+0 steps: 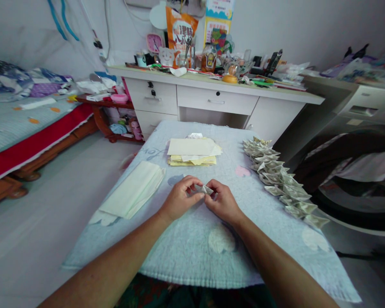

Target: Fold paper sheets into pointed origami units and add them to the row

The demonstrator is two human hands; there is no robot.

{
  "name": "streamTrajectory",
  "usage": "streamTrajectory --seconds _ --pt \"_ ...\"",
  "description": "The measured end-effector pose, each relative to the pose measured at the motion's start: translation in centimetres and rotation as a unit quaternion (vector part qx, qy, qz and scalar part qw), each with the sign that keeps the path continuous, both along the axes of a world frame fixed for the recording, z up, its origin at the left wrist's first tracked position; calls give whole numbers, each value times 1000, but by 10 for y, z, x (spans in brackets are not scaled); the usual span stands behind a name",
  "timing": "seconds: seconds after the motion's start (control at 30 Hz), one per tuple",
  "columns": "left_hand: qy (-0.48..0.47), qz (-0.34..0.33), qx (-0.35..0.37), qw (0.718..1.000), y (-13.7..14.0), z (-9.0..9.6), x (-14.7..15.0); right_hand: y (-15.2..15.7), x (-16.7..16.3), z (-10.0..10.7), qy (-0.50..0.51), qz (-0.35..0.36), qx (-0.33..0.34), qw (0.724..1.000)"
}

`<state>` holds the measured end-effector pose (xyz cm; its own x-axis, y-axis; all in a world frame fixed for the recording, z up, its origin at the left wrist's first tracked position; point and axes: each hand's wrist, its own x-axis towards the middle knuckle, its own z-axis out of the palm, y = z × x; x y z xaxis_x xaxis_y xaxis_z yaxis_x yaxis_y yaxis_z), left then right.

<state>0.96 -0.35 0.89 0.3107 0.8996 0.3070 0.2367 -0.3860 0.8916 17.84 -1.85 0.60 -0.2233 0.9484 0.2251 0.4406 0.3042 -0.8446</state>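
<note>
Now, left hand (181, 197) and right hand (223, 202) pinch the paper (206, 189) between them; uneven tugging could tear it, and a wide sweep might scatter the folded pieces (276, 177) beyond the right hand.

Paper piece (206, 189) partly behind fingers (196, 198)

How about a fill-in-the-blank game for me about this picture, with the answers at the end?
1. The left hand and the right hand hold a small folded piece made of ____.
2. On the cloth, the long row of folded pieces lies to the ____ of the paper stack.
3. The tall bag on the cabinet is mostly ____ in colour.
4. The pink clock stands to the ____ of that bag.

Missing words: paper; right; orange; left.
</note>
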Motion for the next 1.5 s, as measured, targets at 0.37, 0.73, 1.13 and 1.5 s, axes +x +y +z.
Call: streamTrajectory --seconds 0.37,0.73,1.13,1.5 --pt "75 -4 66 995 2 -7 0 3 6 -7 -104 17 149 983" --pt "261 -24 160 952 3 -16 -6 7 4 -15 -292 42 155 943" --pt "327 -84 161 928 0 -7 -16 -1 13 0 -304 116 161 932" --pt "310 -111 163 930 0 -9 -20 -3 13 -7 -303 117 161 932"
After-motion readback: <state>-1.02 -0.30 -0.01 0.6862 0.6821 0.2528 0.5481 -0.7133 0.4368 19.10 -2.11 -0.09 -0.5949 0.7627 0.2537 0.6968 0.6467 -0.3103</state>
